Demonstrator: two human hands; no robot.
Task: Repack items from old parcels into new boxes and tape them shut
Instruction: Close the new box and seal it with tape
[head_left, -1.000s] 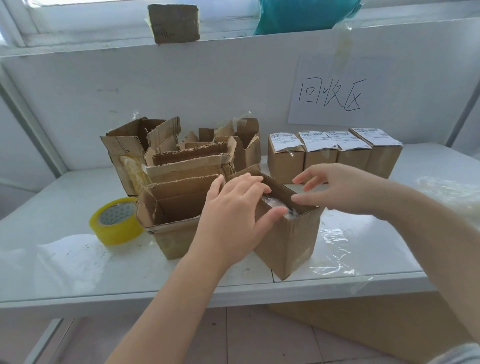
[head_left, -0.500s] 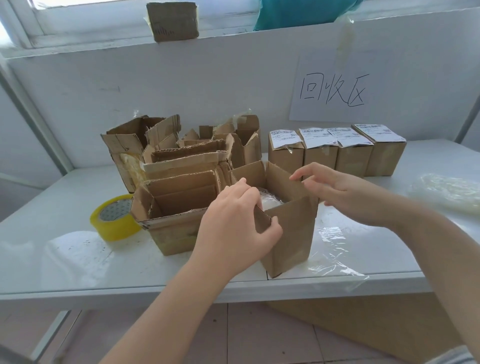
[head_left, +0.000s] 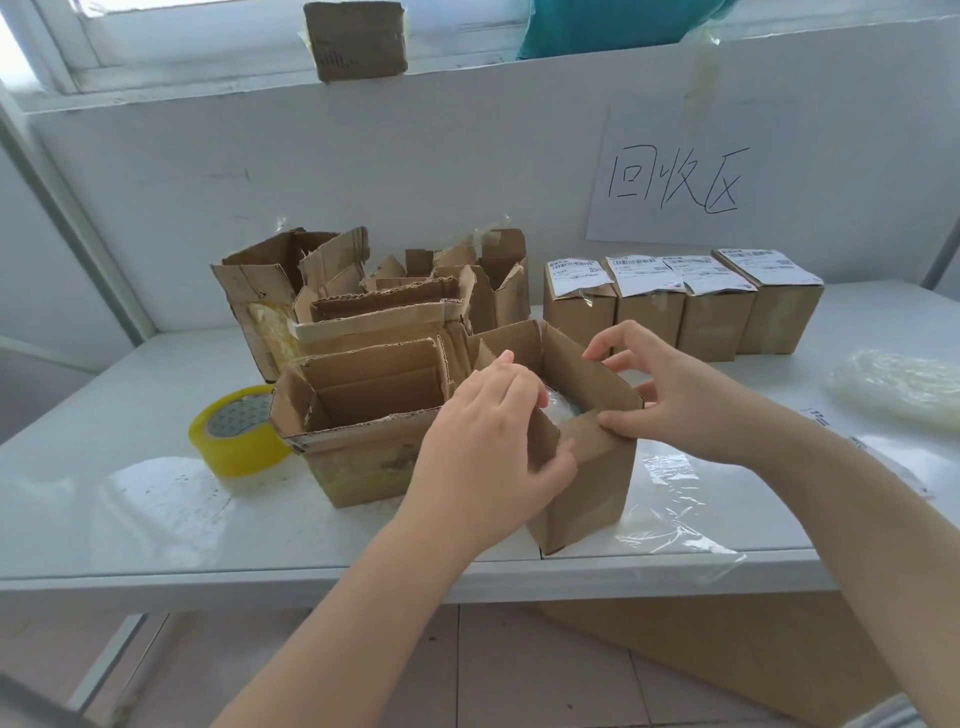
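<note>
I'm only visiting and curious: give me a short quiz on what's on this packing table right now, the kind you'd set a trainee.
1. True or false: the yellow tape roll lies on the table, to the left of the open box that the left hand and right hand grip.
2. How many labelled boxes stand in the row by the back wall? A) two B) four C) six
3. Fill in: the open box's top flaps are ___ (folded shut / standing up).
Key: 1 true; 2 B; 3 standing up.
</note>
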